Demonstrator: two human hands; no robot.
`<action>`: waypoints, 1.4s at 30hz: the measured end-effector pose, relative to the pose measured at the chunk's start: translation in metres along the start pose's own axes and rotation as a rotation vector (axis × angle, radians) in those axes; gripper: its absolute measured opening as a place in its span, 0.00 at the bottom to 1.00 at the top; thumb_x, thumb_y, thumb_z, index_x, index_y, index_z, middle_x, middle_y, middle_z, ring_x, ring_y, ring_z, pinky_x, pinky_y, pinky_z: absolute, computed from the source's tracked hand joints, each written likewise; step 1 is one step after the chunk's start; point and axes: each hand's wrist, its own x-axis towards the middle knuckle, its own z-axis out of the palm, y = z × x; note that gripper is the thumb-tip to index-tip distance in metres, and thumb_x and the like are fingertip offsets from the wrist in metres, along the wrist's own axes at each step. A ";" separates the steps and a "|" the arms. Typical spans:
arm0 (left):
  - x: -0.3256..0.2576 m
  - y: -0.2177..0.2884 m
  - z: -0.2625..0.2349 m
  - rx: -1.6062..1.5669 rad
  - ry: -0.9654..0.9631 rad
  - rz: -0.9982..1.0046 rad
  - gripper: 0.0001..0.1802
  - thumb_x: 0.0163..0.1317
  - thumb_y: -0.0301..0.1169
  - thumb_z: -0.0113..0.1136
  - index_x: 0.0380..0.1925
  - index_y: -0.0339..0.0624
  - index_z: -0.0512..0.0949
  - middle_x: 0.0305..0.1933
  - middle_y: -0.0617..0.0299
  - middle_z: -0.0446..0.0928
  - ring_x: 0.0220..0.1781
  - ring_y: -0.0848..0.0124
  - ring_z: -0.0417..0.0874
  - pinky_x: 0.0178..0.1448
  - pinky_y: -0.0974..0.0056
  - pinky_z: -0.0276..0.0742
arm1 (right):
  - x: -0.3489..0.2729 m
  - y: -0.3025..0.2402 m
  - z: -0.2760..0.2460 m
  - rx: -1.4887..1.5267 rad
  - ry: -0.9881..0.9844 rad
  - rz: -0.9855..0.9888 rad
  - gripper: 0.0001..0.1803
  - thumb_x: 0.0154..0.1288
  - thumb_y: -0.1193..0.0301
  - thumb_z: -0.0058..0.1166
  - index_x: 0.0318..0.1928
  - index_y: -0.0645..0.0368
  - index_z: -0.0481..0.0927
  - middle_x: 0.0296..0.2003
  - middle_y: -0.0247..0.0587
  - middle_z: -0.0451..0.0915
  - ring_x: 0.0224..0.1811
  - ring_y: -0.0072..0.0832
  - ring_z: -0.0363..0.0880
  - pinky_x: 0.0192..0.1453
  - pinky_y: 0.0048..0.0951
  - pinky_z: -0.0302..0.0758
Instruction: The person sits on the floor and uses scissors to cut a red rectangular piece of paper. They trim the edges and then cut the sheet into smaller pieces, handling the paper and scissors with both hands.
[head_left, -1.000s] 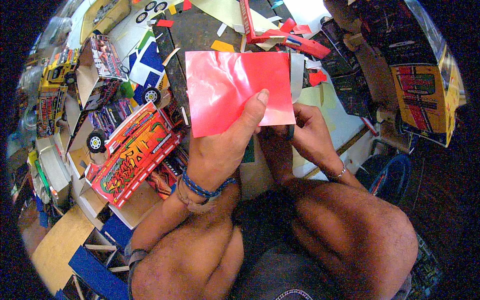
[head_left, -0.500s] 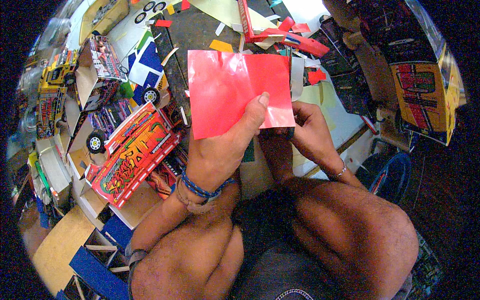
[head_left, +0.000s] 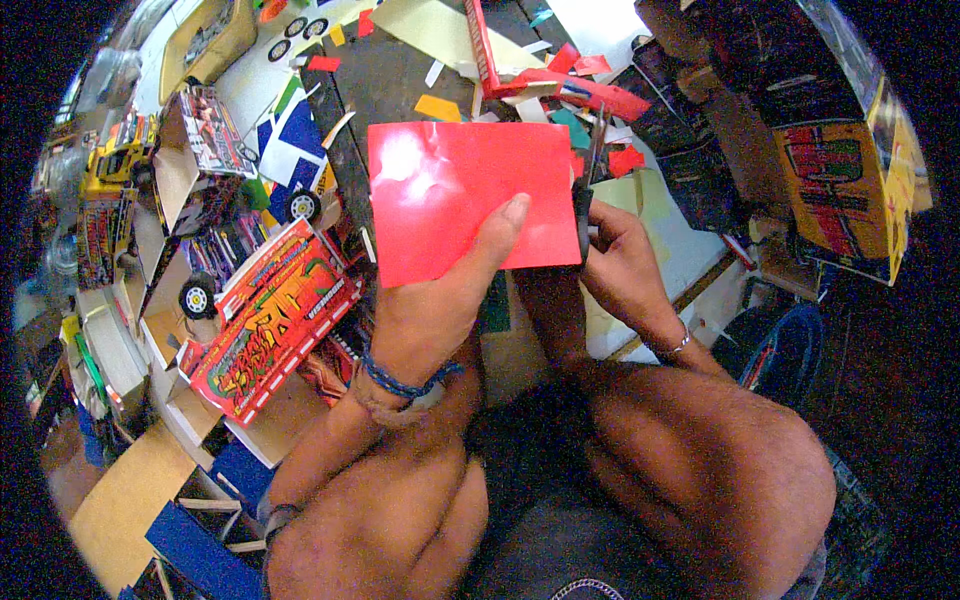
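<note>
Red paper sheet (head_left: 470,195) held up over the cluttered tabletop (head_left: 640,215), left hand (head_left: 440,310) pinching its lower edge, thumb on top. Right hand (head_left: 620,260) grips dark scissors (head_left: 585,200) at the sheet's right edge. Painted model truck (head_left: 275,320) just left.

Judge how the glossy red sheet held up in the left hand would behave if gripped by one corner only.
The red sheet is probably thin and light: the left hand holds it by one thumb pinch. It would likely bend or droop, since its glare looks rippled. Its shine suggests a slippery surface.
</note>
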 end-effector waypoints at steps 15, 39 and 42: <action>0.009 -0.008 -0.016 -0.403 -0.024 -0.353 0.15 0.65 0.33 0.66 0.49 0.40 0.80 0.46 0.59 0.84 0.42 0.70 0.87 0.40 0.62 0.87 | 0.008 -0.030 -0.008 0.366 0.137 -0.036 0.25 0.59 0.73 0.70 0.52 0.57 0.70 0.42 0.35 0.82 0.43 0.22 0.82 0.46 0.25 0.79; 0.002 -0.001 -0.007 -0.226 -0.136 -0.243 0.18 0.68 0.33 0.62 0.52 0.33 0.76 0.49 0.56 0.81 0.41 0.67 0.86 0.34 0.62 0.90 | 0.006 -0.033 -0.025 0.181 0.128 -0.030 0.20 0.56 0.65 0.73 0.46 0.57 0.80 0.36 0.30 0.84 0.39 0.17 0.81 0.43 0.22 0.77; 0.005 0.003 -0.009 -0.218 -0.068 -0.272 0.16 0.67 0.29 0.63 0.52 0.35 0.77 0.49 0.57 0.82 0.43 0.68 0.86 0.36 0.63 0.90 | 0.007 -0.028 -0.029 0.143 0.169 -0.036 0.20 0.56 0.62 0.73 0.44 0.58 0.81 0.38 0.32 0.83 0.39 0.21 0.81 0.44 0.25 0.77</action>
